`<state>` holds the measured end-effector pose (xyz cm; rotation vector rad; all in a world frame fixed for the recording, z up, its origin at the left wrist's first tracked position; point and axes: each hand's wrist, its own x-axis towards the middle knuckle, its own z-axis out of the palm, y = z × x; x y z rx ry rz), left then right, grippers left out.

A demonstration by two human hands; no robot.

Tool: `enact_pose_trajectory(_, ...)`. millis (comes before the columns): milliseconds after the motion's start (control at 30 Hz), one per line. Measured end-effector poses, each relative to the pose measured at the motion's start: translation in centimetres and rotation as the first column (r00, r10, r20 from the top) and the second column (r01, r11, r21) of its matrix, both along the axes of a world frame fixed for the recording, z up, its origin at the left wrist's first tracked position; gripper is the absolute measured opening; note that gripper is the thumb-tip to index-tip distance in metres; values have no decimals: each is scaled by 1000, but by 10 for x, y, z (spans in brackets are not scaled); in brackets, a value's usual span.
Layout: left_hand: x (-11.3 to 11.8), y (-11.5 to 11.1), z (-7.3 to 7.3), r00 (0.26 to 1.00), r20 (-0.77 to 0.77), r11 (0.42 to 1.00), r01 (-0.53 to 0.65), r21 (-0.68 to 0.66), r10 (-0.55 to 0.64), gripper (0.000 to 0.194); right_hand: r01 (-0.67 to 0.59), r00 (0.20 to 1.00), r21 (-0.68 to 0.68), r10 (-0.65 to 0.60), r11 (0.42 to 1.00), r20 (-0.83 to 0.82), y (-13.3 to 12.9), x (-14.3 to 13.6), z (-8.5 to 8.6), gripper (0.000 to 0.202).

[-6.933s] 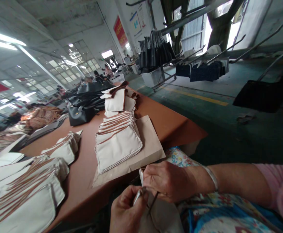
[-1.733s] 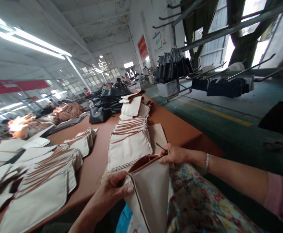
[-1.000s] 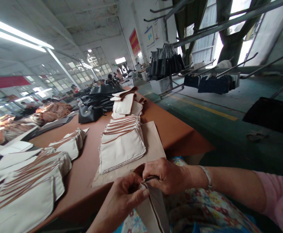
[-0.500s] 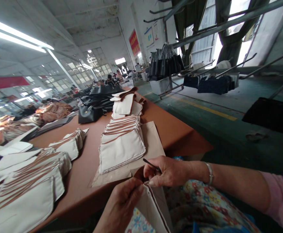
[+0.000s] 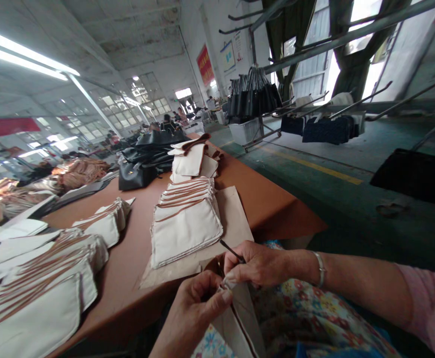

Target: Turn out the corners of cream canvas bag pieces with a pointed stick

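Over my lap lies a cream fabric piece with a dark brown line down its length. My left hand pinches its upper end between thumb and fingers. Close beside it, the fingers of my right hand are closed on the same end, where the cloth is bunched. A thin dark tool sticks out of my right hand toward the upper left; its kind does not show. Just beyond my hands, a neat stack of cream fabric pieces with brown edges rests on brown paper.
The brown-covered table carries more cream pieces at left and black bags farther back. A metal rack with hanging black bags stands at right. Other people are in the background.
My left thumb has moved right and down across the fabric's end, which is now more bunched between my fingers. The thin dark tool stays in my right hand.
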<state>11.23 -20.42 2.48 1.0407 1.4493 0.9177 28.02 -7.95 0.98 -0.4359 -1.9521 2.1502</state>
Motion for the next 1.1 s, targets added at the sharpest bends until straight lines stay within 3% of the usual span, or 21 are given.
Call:
enact_pose_trajectory(267,5,-3,5,994,81,996,-69,-59,74,26,4,997,-74,1,997,72,-1,1,-6,9)
enact_pose_trajectory(367,10,-2,11,996,-29,996,-81,-43,80,24,17,999,-19,-17,1000,35,-3,0,-6,21)
enact_pose_trajectory(500,16,0,20,958,-284,999,-32,26,38,24,99,994,181,-89,978,-67,-6,-3,-11,35)
enact_pose_trajectory(733,15,2,18,901,-434,1000,4,9,1,26,196,981,251,-191,948,-45,-13,-6,-14,8)
enact_pose_trajectory(867,9,0,7,951,-309,999,-35,-26,25,27,307,945,226,-268,924,-188,-20,-4,-14,4)
enact_pose_trajectory(967,6,-4,2,992,-47,985,-125,-119,121,28,380,891,362,-232,851,-390,-23,1,-15,6)
enact_pose_trajectory(1033,8,-6,3,963,95,960,-236,-151,252,28,421,850,508,-131,752,-511,-23,5,-15,8)
enact_pose_trajectory(1100,12,-7,4,935,182,946,-275,-173,305,32,432,832,646,-2,630,-555,-20,9,-17,12)
